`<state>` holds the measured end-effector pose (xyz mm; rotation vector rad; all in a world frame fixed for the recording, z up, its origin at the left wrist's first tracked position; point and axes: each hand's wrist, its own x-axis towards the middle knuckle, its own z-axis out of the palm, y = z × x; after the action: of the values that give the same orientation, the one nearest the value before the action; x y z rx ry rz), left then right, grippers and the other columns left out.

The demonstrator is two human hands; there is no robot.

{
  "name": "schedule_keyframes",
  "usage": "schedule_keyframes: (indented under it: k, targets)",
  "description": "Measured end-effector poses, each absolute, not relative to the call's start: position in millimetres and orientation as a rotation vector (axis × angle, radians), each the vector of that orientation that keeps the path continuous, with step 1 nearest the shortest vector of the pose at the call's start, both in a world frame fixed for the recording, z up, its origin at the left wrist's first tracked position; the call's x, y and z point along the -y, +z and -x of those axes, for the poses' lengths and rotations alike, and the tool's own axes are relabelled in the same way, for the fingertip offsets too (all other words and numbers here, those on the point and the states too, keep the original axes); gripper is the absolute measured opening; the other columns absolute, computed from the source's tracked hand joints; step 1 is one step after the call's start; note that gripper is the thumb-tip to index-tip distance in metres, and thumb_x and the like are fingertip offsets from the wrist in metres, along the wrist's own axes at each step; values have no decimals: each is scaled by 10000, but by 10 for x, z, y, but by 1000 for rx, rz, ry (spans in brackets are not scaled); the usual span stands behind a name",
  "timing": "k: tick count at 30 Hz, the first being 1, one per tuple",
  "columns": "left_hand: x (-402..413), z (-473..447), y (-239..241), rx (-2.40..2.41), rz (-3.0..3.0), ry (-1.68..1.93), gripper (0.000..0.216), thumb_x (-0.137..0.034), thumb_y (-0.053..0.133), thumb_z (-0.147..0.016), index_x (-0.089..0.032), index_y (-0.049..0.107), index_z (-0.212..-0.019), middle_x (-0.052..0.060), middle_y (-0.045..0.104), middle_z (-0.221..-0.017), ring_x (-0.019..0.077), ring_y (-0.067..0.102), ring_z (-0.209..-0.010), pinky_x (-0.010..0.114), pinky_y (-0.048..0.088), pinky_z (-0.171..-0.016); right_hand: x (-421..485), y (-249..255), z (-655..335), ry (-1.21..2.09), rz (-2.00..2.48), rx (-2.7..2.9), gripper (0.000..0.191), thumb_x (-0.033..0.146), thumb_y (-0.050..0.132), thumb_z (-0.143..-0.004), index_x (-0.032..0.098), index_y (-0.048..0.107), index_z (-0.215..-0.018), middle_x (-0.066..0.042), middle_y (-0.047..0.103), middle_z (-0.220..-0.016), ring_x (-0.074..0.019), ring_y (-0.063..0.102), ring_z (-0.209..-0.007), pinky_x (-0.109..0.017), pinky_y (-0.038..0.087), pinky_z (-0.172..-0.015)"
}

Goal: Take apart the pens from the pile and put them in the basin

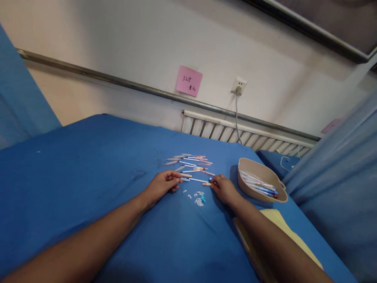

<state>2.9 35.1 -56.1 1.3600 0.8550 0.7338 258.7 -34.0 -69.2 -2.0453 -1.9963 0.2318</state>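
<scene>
My left hand [163,184] rests on the blue cloth [88,177] with its fingers curled, pinching the left end of a thin white pen refill [196,180]. My right hand [224,188] is closed on the refill's pink right end. Just beyond both hands lies a loose pile of several pens and refills [191,162], pinkish and white. Small white and blue caps [198,197] are scattered on the cloth between my hands.
A beige oval tray [250,186] holding several blue-capped pens stands right of my right hand. A yellow sheet [273,220] lies under my right forearm. Behind the table are a radiator [235,131], a wall socket with cable [238,87] and a pink note [189,81].
</scene>
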Motion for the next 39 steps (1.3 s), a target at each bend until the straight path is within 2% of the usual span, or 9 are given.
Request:
schedule_keyframes:
  k: [8,11,14,17,22,28,32,39]
  targets:
    - [-477,36,-538,-1002,-1388,907,279,-323,640,-685,-136,589,-886,4,624,-700,87,523,-536,215,425,-516,71,-720,-2320,124,2145,1881,178,270,509,-862,179,612,-976,-95,591,-968,-196,582,-817,-286,415,-729]
    - [-584,62,-602,-1064,-1464,999,278,-333,622,-689,-143,593,-891,8,621,-710,107,532,-565,231,431,-540,88,-672,-2245,-3,2049,1891,222,283,511,-865,181,592,-1043,-114,587,-1031,-224,556,-928,-316,405,-799]
    - [-658,82,-669,-1124,-1598,1055,286,-355,610,-700,-148,612,-897,33,646,-792,149,579,-678,271,460,-638,75,-613,-2130,-20,1884,2085,232,225,480,-880,216,575,-1091,-86,591,-1116,-217,519,-1009,-330,378,-853]
    - [-660,89,-696,-1163,-1764,1011,275,-370,588,-736,-168,633,-918,30,653,-832,178,596,-771,302,466,-733,39,-587,-2028,-35,1813,2273,276,142,451,-875,224,580,-1104,-78,610,-1110,-233,491,-1055,-352,362,-861]
    - [-594,74,-668,-1182,-2026,841,236,-332,547,-776,-206,656,-943,24,664,-885,181,584,-751,313,457,-732,22,-591,-2021,-65,1786,2402,284,96,434,-863,199,602,-1067,-107,615,-1036,-247,481,-1040,-375,345,-862]
    - [-574,47,-657,-1047,-2331,701,213,-245,529,-790,-211,653,-960,47,662,-971,225,549,-955,365,383,-904,33,-582,-2117,22,1773,2392,249,113,465,-831,183,607,-1023,-105,608,-1008,-233,510,-985,-344,350,-842]
    - [-527,21,-620,-1026,-2414,598,190,-277,529,-792,-218,653,-924,45,656,-921,227,531,-921,348,385,-868,35,-587,-2116,49,1746,2382,203,174,454,-870,180,600,-1011,-105,618,-996,-229,518,-975,-338,346,-842]
    - [-498,-27,-576,-1050,-2397,594,167,-295,494,-804,-204,631,-780,21,638,-784,201,527,-797,308,389,-763,24,-594,-2045,-30,1739,2374,204,149,425,-880,160,586,-1004,-106,627,-971,-228,538,-942,-338,361,-830]
